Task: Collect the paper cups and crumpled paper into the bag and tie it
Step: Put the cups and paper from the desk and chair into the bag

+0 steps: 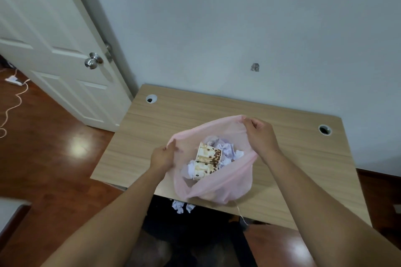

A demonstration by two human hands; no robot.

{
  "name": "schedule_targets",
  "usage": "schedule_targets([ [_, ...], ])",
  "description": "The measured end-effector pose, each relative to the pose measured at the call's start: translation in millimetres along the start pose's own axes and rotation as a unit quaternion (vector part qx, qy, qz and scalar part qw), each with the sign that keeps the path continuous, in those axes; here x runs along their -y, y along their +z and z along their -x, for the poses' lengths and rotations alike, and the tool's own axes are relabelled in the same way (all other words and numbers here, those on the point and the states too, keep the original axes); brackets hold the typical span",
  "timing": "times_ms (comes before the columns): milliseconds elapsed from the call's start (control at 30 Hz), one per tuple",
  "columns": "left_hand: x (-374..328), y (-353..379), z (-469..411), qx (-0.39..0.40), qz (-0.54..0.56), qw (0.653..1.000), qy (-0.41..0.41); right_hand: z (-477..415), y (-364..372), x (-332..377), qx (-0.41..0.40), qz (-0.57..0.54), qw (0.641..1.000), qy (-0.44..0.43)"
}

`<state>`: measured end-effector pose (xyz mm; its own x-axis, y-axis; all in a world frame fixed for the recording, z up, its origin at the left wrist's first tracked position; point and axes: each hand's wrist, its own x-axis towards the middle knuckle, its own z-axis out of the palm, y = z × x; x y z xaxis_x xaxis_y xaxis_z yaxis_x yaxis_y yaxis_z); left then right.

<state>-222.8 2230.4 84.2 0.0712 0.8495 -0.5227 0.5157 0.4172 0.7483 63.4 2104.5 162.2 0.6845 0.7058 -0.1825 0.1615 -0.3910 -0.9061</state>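
Note:
A thin pink plastic bag [219,188] lies open on the wooden desk [173,112]. Inside it lie two paper cups [208,154] printed with coffee beans, one behind the other, among several balls of crumpled white paper [227,149]. My left hand [162,157] pinches the bag's rim at its left side. My right hand [260,134] pinches the rim at the far right and holds it up. The mouth of the bag is stretched wide between the two hands.
A crumpled white paper [182,206] lies below the desk's near edge on something dark. Two cable holes [151,98] [324,129] sit at the desk's back corners. A white door [54,50] stands at the left, with a power strip [14,80] and its cable on the wood floor.

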Motion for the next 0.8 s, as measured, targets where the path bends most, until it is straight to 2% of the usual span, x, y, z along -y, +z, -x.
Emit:
schedule_targets([
  [267, -57.7, -18.6, 10.5, -0.026, 0.083, 0.996, 0.012, -41.1, -17.5, 16.8, -0.031, -0.024, 0.999, -0.035],
  [433, -54.4, -25.8, 10.2, -0.022, 0.115, 0.993, 0.013, -56.2, -12.8, 12.3, -0.011, -0.033, 0.998, -0.051],
  [600, -30.1, -32.0, 8.1, 0.016, 0.140, 0.990, 0.012, -47.6, -9.5, -20.0, 0.047, -0.017, 0.999, -0.003],
  [700, -22.3, -35.8, 16.6, 0.044, 0.152, 0.987, 0.004, -35.8, -16.6, -31.0, 0.055, 0.002, 0.998, 0.030],
  [800, -12.5, -42.1, 28.4, 0.037, 0.129, 0.991, 0.004, -17.9, -25.5, -39.3, 0.056, 0.023, 0.995, 0.083],
])
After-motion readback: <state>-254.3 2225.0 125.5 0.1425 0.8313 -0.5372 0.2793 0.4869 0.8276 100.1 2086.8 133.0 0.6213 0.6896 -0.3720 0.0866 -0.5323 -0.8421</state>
